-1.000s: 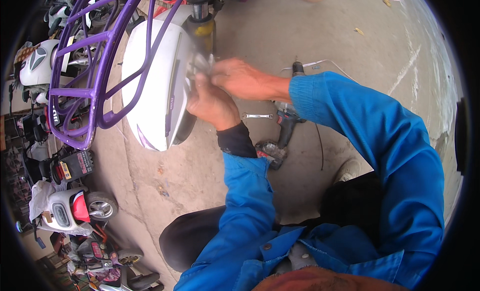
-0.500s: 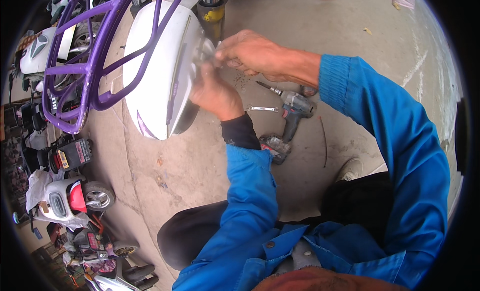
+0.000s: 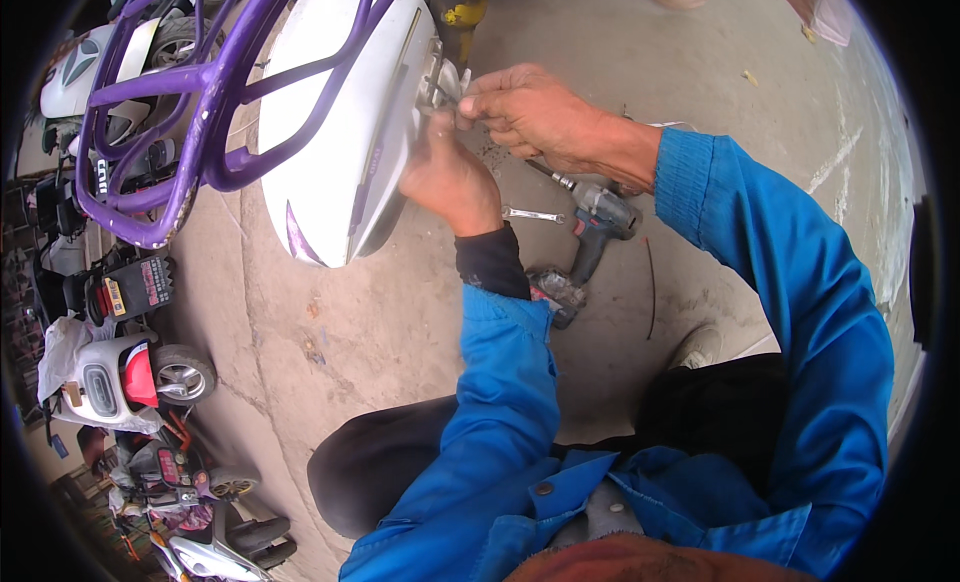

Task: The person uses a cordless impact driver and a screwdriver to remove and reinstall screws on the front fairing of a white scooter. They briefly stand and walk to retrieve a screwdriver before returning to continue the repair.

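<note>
A long white scooter mudguard (image 3: 335,112) with purple trim lies under a purple tube rack (image 3: 205,102). At its right side sits a small silvery metal part (image 3: 440,82). My left hand (image 3: 455,177) is closed at that part, thumb up against its lower end, its other fingers mostly hidden beside the mudguard. From the right, my right hand (image 3: 545,117) pinches the silvery part's outer end between thumb and fingertips. What exactly lies in the pinch is too small to tell.
A cordless impact driver (image 3: 595,222) lies on the floor right of my left wrist, beside a small open-end wrench (image 3: 535,215) and a thin dark rod (image 3: 650,287). A yellow-marked dark fork tube (image 3: 460,17) stands beyond. Several parked scooters (image 3: 110,382) line the left.
The view has shifted a little, so the mudguard and rack sit differently in it. Both hands stay at the metal part, which was blurred before and now shows more sharply.
</note>
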Demonstrator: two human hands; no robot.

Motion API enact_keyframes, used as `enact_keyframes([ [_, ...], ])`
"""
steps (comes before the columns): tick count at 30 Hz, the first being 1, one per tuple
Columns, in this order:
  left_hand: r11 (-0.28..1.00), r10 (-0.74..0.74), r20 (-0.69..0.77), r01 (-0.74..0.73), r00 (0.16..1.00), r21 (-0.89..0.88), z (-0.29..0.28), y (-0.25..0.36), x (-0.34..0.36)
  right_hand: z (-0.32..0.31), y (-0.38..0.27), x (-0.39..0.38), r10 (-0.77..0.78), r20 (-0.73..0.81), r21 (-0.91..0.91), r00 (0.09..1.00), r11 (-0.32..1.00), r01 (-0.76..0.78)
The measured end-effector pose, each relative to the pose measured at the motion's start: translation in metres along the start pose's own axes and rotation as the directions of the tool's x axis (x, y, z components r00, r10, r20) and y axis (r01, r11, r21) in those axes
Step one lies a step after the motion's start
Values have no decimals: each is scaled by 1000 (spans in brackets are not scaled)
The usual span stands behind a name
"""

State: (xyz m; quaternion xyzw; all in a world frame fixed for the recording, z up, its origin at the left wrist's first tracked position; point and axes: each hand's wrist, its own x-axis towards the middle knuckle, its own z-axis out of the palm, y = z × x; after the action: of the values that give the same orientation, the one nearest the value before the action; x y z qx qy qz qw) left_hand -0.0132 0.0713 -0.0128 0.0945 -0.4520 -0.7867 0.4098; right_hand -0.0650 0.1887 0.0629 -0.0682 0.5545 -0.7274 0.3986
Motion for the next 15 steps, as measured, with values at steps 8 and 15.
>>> enact_keyframes([
  [8, 998, 54, 51, -53, 997, -35, -5, -1, 4, -2, 22, 18, -50, 24, 57, 998, 997, 49],
  [15, 996, 81, 48, -79, 996, -48, -3, -3, 2, 6, 28, 21, -71, -55, -14, 996, 997, 70],
])
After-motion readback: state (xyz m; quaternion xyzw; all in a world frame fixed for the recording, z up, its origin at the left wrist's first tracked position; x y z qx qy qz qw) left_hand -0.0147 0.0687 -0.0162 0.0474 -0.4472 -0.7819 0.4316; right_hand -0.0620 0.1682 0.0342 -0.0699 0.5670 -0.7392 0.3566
